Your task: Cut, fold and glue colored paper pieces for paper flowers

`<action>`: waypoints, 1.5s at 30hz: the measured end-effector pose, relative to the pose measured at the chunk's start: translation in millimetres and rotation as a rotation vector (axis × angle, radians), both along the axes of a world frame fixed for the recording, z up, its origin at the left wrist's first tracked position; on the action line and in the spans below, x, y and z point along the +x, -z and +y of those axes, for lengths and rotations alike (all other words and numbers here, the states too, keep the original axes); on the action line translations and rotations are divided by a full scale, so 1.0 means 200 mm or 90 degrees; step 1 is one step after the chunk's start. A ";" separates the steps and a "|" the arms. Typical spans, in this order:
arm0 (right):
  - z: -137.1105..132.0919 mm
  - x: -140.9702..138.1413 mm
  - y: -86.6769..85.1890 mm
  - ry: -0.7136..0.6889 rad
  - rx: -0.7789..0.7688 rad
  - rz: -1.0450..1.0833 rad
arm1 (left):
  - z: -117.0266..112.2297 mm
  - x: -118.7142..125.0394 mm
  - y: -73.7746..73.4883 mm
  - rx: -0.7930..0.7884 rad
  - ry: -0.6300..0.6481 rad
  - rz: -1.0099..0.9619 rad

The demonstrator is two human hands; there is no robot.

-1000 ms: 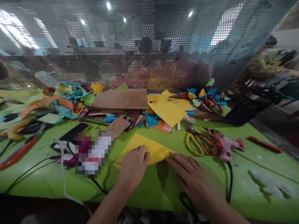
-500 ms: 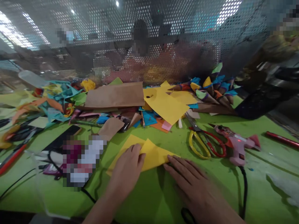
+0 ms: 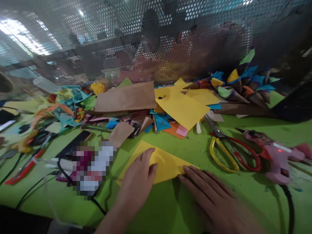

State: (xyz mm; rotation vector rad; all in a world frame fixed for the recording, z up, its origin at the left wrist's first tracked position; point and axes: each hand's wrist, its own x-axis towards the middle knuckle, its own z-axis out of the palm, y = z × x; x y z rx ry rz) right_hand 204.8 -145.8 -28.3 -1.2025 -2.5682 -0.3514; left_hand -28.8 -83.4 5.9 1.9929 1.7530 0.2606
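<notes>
A sheet of yellow paper (image 3: pixel 168 162) lies on the green tabletop in front of me, wide and pointed at its right end. My left hand (image 3: pixel 136 182) rests on its left part, fingers curled with thumb and forefinger holding the paper; some fingertips are hidden. My right hand (image 3: pixel 212 195) lies almost flat, its fingertips touching the paper's right corner. To the right of the paper are scissors (image 3: pixel 224 154) with one yellow and one red handle. Beyond them is a pink glue gun (image 3: pixel 278 156) with a small red light.
Brown paper (image 3: pixel 125 97), larger yellow sheets (image 3: pixel 185 105) and coloured scraps line the back against a perforated metal panel (image 3: pixel 117 42). Several small paper cones (image 3: pixel 234 91) lie at the back right. On the left are a dark phone (image 3: pixel 75 143), a red-handled tool (image 3: pixel 28 169) and cables.
The view has turned, so the scissors and glue gun appear further right. The yellow paper's raised corner now looks flatter under my left hand. My right hand stays at the right corner.
</notes>
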 end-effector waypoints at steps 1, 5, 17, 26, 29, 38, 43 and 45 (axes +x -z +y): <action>0.00 0.00 0.00 -0.003 0.011 -0.002 | 0.00 0.00 0.00 0.000 0.006 -0.001; 0.01 0.00 0.01 -0.008 0.022 -0.004 | -0.01 0.00 0.00 0.003 0.015 0.004; 0.03 0.04 0.16 -0.028 0.028 0.044 | -0.02 0.01 0.01 0.033 0.026 0.046; 0.02 0.03 0.12 -0.016 -0.017 0.069 | -0.03 0.02 0.01 0.042 0.040 0.108; 0.02 0.03 0.09 -0.013 -0.017 0.040 | -0.03 0.02 0.01 0.063 0.057 0.152; 0.00 -0.01 0.05 0.015 -0.041 0.003 | -0.04 0.02 0.06 0.220 0.159 0.213; -0.01 -0.02 0.04 0.021 -0.044 -0.007 | -0.09 0.02 0.09 0.249 0.239 0.140; -0.01 -0.02 0.03 0.016 -0.034 -0.016 | -0.12 0.01 0.10 0.263 0.276 0.116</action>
